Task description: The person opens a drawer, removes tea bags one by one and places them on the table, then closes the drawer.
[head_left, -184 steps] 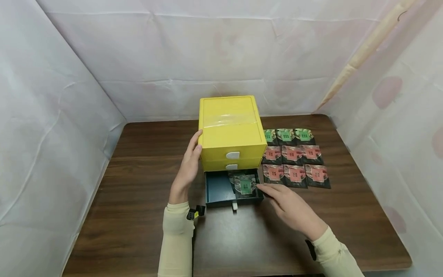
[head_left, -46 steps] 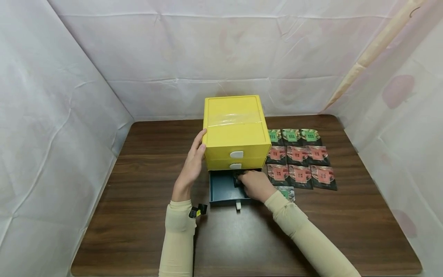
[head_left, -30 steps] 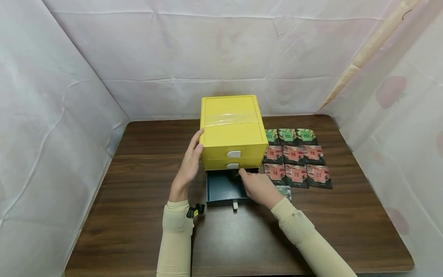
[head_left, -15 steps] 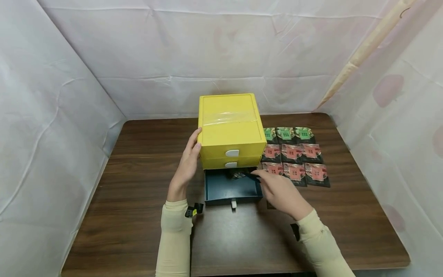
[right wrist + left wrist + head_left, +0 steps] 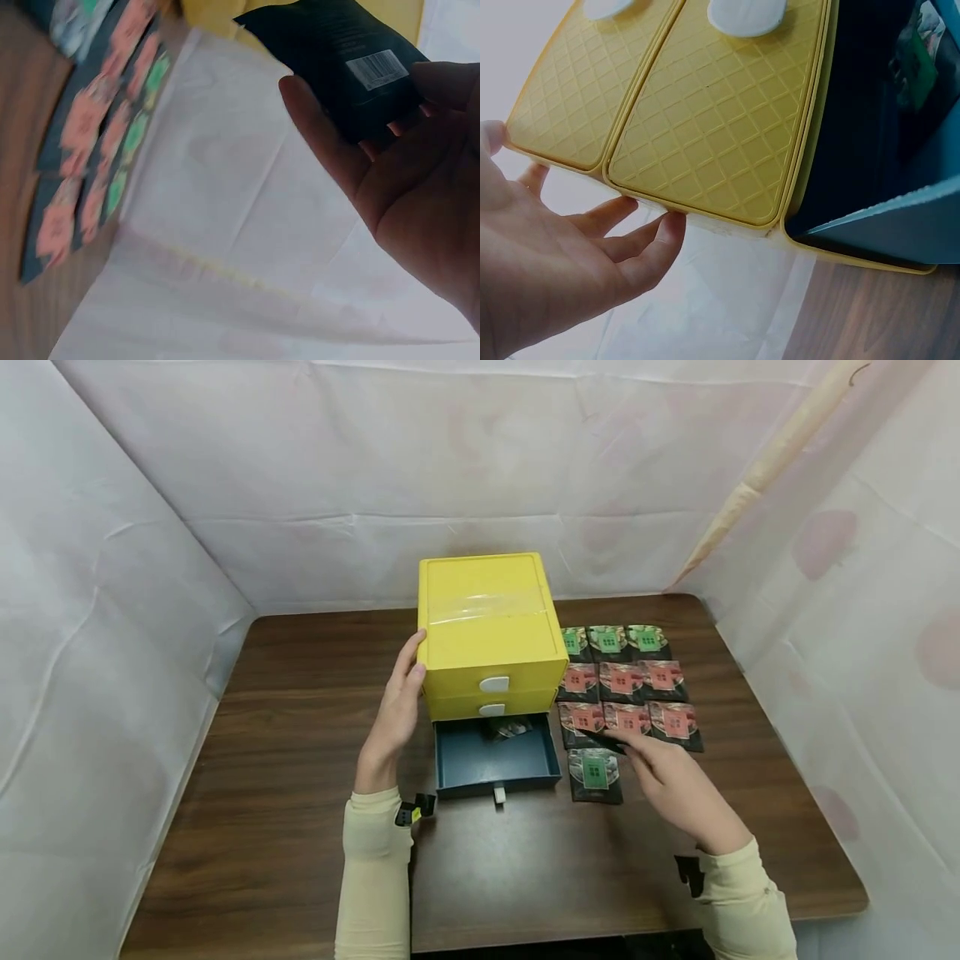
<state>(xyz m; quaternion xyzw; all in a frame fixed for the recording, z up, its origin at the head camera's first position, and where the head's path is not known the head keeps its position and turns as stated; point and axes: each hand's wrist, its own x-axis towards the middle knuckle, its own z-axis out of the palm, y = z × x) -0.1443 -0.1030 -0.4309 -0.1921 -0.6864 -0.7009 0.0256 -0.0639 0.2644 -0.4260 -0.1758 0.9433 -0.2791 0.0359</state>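
Note:
My left hand rests against the left side of a yellow drawer cabinet. In the left wrist view its fingertips touch the cabinet's side edge. The bottom drawer, dark blue inside, is pulled out, with a dark packet at its back. My right hand pinches a small black packet whose barcode side shows in the right wrist view. That hand hovers just right of the drawer, over a flat packet with a green label on the table.
Rows of dark packets lie right of the cabinet: green-labelled ones at the back, red-labelled ones nearer. Pale cloth walls enclose the brown wooden table at the back and sides.
My right hand has taken packets out of the drawer; one green-labelled packet now lies before the red rows. It has just moved rightward out of the drawer with another. My left hand stays on the cabinet.

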